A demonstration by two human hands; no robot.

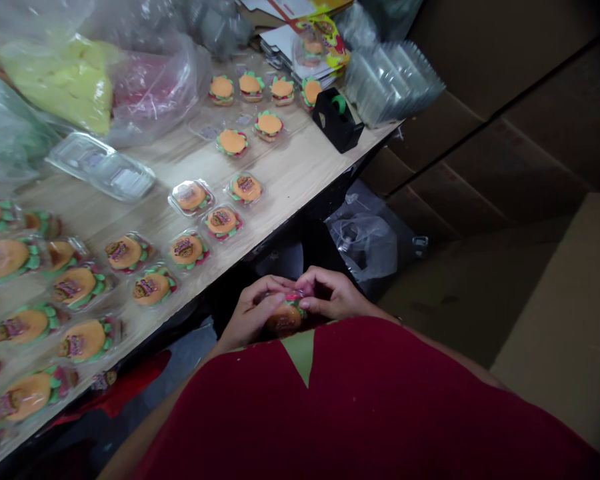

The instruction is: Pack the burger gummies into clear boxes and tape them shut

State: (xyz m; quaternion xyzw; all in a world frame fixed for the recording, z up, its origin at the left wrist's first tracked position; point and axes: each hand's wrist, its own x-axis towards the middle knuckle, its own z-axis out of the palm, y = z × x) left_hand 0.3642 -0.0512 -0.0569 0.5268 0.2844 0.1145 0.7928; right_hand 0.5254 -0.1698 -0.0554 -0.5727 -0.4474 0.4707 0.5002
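Close to my body, below the table edge, I hold a toy burger [286, 319] in a clear plastic case. It has an orange bun with green and red layers showing. My left hand [256, 308] is closed round its left side, the thumb resting on top. The fingers of my right hand [334, 293] pinch the case's right edge. Part of the burger is hidden by my fingers and the red clothing. On the table to the left, boxed toy burgers [151, 287] with printed labels stand in rows.
Farther back are unlabelled burgers [269, 125], an open clear case [100, 167] and a black tape dispenser [337, 120]. Stacked clear cases [393, 80] stand near the table's right corner. Bags of coloured parts [55, 80] lie at the back left. Cardboard boxes [530, 167] are at right.
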